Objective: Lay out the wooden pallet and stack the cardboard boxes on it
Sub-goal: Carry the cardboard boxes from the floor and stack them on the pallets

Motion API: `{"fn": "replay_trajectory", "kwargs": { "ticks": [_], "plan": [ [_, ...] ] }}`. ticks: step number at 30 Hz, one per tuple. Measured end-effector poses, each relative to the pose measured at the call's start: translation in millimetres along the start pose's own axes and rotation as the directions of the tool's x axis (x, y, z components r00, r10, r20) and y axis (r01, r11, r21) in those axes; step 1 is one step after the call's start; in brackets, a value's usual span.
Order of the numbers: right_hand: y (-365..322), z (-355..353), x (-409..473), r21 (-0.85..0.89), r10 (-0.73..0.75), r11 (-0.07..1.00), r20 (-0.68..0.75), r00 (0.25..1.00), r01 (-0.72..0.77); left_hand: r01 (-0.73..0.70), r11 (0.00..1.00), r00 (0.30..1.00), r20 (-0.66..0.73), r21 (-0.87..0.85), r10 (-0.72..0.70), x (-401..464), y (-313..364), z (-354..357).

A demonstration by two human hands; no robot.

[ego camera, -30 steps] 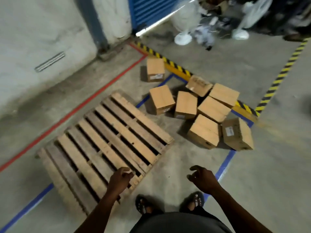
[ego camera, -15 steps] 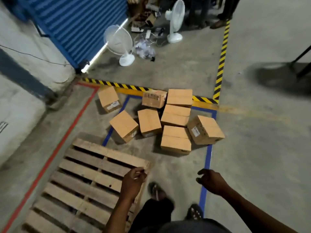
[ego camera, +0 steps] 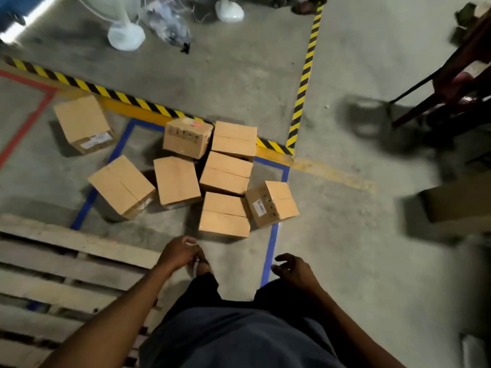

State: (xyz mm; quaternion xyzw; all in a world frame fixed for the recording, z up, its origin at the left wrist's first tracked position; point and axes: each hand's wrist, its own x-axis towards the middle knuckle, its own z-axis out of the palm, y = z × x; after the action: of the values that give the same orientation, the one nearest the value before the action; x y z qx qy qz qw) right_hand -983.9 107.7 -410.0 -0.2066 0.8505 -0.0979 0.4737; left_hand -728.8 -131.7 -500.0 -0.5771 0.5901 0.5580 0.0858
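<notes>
The pallet [ego camera: 66, 264] lies flat beside the left hand [ego camera: 180, 252]. The nearest box [ego camera: 224, 215] sits just ahead of that hand, its long side across; the right hand [ego camera: 293, 270] is farther. Both hands are loosely curled and empty.

I see a grey concrete floor [ego camera: 345, 261] marked with tape. A yellow-and-black hazard stripe [ego camera: 111, 95] runs across from the left and meets a second hazard stripe [ego camera: 305, 78] coming down from the top. A red line [ego camera: 26, 126] slants along the left edge, and blue tape [ego camera: 269, 254] outlines a rectangle inside the corner. At the top stand two white fan bases [ego camera: 126, 35], with a crumpled clear plastic bundle [ego camera: 170, 25] lying between them. On the right I make out dark red furniture legs [ego camera: 438, 86], blurred.
</notes>
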Motion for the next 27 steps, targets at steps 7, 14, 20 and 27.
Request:
{"fn": "replay_trajectory", "kwargs": {
  "ticks": [7, 14, 20, 27],
  "plan": [
    [-10.1, -50.8, 44.8, 0.011, 0.080, 0.997, 0.011, 0.997, -0.080, 0.037, 0.999, 0.999, 0.027, 0.013, -0.038, 68.5, 38.5, -7.2],
    [-1.5, -89.8, 134.0, 0.117, 0.103, 0.988, 0.003, 0.995, -0.103, 0.238, 0.971, 0.971, 0.009, 0.027, -0.238, 63.0, 74.8, 28.2],
    [59.1, -124.2, 255.6, -0.008, 0.094, 0.996, 0.153, 0.984, -0.093, 0.393, 0.918, 0.917, -0.056, -0.062, -0.396, 64.0, 126.3, 97.3],
    [111.0, -188.7, 411.2, -0.264, 0.053, 0.964, 0.262, 0.963, 0.018, 0.413, 0.904, 0.910, 0.077, -0.110, -0.406, 153.3, 161.3, 223.6]
  ]
}}
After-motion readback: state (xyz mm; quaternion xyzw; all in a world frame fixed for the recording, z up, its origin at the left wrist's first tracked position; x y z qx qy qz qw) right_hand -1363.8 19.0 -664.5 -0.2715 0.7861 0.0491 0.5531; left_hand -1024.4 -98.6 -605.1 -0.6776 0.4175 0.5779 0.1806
